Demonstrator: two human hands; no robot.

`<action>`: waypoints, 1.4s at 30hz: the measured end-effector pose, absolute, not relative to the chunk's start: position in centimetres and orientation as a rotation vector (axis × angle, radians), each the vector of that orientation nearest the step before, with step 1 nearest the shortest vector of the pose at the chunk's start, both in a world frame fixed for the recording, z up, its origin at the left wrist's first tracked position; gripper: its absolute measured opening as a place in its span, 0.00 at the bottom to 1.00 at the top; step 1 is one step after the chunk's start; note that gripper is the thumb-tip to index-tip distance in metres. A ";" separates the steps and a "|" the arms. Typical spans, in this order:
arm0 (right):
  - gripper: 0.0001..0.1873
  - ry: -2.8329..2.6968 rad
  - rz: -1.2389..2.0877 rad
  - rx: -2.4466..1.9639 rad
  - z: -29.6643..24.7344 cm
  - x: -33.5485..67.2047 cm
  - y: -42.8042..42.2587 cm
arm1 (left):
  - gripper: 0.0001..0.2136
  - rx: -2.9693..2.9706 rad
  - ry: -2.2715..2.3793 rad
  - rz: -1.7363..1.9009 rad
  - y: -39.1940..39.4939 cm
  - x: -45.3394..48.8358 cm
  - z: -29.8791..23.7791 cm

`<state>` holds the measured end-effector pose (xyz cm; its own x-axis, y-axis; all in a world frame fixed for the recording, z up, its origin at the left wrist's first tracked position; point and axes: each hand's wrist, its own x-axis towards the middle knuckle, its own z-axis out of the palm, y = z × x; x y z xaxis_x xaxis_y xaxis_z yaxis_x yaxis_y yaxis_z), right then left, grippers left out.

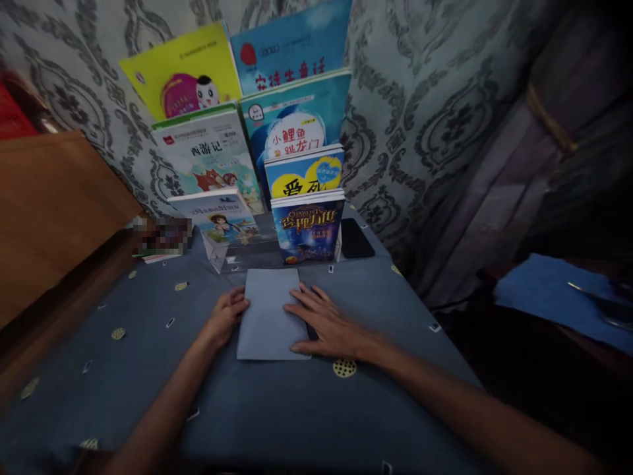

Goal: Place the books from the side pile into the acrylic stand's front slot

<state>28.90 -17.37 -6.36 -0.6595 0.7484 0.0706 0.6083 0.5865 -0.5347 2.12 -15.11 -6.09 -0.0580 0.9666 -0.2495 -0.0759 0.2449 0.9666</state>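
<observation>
A plain pale blue-grey sheet of paper (270, 320) lies upright in front of me on the table; I cannot tell whether it is single, folded or a booklet. My left hand (230, 315) has its fingers curled and closed at the sheet's left edge. Across the right edge, my right hand (329, 323) lies open, fingers spread over the surface. A small dark patch shows beneath the right palm, too hidden to name.
Just beyond the sheet, a clear stepped stand (247, 258) holds several children's books, among them a dark blue one (309, 227). A black phone (357, 239) lies right of it. A wooden panel (54, 211) stands left; a blue cloth (558, 297) lies at right.
</observation>
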 end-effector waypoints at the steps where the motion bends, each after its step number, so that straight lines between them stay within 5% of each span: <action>1: 0.44 -2.520 0.695 -1.106 -6.4 28.9 -17.3 | 0.27 0.921 1.285 1.060 -15.2 2.3 -6.0; 10: 0.40 -2.357 0.751 -1.285 -6.6 28.8 -16.9 | 0.26 1.111 1.211 1.079 -15.9 2.9 -4.5; 20: 0.17 -1.837 1.005 -1.049 -7.1 25.4 -15.6 | 0.30 1.098 1.161 1.198 -16.0 1.0 -3.8; 42: 0.20 -1.735 0.598 -0.939 0.4 17.2 -8.1 | 0.26 1.165 1.225 1.548 -8.7 -3.3 1.1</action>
<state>17.19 -8.13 0.36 -0.1660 0.8201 0.5476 0.3083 0.5706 -0.7611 -3.35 -8.70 1.12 -0.2315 0.9581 0.1689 -0.0563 -0.1865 0.9808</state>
